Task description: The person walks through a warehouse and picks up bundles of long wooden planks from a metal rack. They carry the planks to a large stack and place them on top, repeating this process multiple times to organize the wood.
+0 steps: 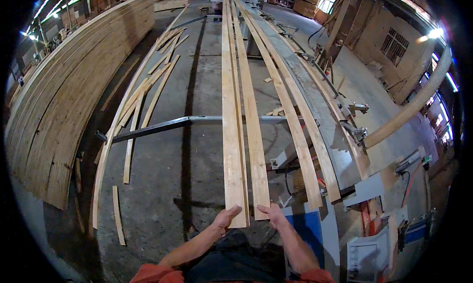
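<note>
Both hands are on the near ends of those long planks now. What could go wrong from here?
1. The wide plank under the left hand and the narrower plank by the right hand are very long and rest on a thin metal crossbar; they may sag or slide off sideways.
2. Loose offcut strips on the floor could trip a step.

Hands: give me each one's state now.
Left hand: closed on the end of the wide plank.
Right hand: closed on the end of the narrower plank.
</note>
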`<state>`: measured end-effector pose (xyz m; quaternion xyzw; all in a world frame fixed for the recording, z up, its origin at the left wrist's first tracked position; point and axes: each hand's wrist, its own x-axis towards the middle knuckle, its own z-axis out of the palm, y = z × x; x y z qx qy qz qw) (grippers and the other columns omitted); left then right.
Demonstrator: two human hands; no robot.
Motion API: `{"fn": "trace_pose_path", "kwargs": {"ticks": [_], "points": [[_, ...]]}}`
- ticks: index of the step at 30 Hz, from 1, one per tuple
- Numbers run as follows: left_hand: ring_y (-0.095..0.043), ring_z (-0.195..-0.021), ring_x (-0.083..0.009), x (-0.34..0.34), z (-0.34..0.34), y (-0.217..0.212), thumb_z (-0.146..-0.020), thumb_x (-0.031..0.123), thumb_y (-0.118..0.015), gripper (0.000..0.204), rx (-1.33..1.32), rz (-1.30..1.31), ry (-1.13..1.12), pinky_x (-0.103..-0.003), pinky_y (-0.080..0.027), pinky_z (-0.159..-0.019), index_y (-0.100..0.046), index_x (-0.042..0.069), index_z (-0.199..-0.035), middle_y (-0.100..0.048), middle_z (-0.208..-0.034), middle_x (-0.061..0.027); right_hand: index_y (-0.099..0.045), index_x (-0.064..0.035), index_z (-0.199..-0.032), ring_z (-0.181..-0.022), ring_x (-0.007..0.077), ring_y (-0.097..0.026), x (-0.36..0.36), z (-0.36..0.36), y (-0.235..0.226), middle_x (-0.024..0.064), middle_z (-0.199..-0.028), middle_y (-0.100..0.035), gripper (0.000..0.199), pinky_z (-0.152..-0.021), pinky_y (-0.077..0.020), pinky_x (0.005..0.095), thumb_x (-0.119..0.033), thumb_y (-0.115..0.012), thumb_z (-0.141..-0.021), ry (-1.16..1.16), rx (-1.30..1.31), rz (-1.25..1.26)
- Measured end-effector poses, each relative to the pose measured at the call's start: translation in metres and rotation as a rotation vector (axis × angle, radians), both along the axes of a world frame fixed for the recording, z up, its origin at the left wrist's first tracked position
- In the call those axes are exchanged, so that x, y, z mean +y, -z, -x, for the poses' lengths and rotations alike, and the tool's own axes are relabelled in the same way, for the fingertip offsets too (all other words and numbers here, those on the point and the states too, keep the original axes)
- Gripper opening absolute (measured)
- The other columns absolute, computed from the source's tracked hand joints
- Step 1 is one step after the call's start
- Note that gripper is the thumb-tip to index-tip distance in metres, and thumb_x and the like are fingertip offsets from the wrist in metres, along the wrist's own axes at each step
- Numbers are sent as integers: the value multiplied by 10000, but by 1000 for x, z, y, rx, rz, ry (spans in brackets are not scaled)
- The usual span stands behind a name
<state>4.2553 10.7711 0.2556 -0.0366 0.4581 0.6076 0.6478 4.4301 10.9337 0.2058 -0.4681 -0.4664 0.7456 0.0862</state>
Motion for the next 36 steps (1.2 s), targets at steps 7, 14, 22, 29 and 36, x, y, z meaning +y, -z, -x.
{"fn": "trace_pose_path", "kwargs": {"ticks": [7,14,22,29,36], "points": [[-636,-1093,-292,-10,8,30,-950,608,-503,679,-225,-22,-5,-471,-545,-888,-501,87,-1385,-627,-1251,-125,-616,51,-1221,-938,146,-614,-22,25,-46,76,-1098,-671,444,-790,-498,321,-239,-716,-900,-116,-82,-238],[-591,-1173,-283,-10,14,51,-935,738,-321,847,-123,-108,47,-430,-526,-917,-389,89,-1476,-566,-1342,-127,-629,26,-1202,-911,120,-592,-59,41,-27,34,-1028,-662,354,-813,-491,310,-262,-554,-1010,41,35,-190],[-544,-1234,-321,-14,21,30,-866,828,-259,937,-302,-169,67,-471,-496,-991,-385,124,-1472,-538,-1366,-114,-573,15,-1202,-861,389,-679,-93,72,-49,265,-1011,-656,401,-769,-524,431,-301,-548,-956,-108,-244,-704],[-560,-1228,-317,-3,13,58,-925,766,-242,863,-504,-407,-36,-461,-501,-1001,-451,100,-1432,-541,-1382,-144,-328,37,-1425,-1165,450,-539,-105,77,-83,300,-1224,-566,611,-1021,-402,480,-320,-517,-967,-370,-241,-951],[-637,-863,-301,1,4,62,-819,874,-325,933,-750,-225,-88,-476,-547,-758,-622,49,-1136,-653,-913,-132,-446,52,-1400,-1367,378,-420,-17,18,-86,286,-1424,-467,648,-1142,-321,418,-392,-592,-951,-290,-262,-872]]}}
